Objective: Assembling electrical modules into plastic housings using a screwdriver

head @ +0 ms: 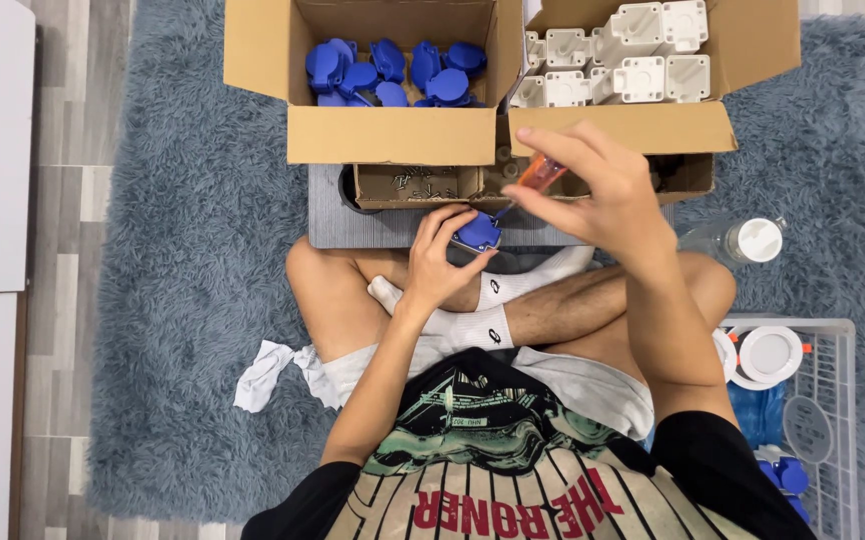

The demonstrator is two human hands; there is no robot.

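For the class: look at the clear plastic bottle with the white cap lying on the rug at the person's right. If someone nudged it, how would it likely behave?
The plastic bottle lies on its side, so its round body would probably roll. The shaggy blue-grey rug would likely slow it soon. It looks clear and thin-walled, so probably light, though how full it is cannot be told.

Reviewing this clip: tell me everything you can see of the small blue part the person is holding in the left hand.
The blue part is a small, rounded piece of what looks like moulded plastic, matching the blue pieces heaped in the open cardboard box beyond. The left hand pinches it from below, above the crossed legs, near the grey board's edge. The tip of an orange-handled screwdriver, gripped by the right hand, meets its top edge. Fingers hide its underside.
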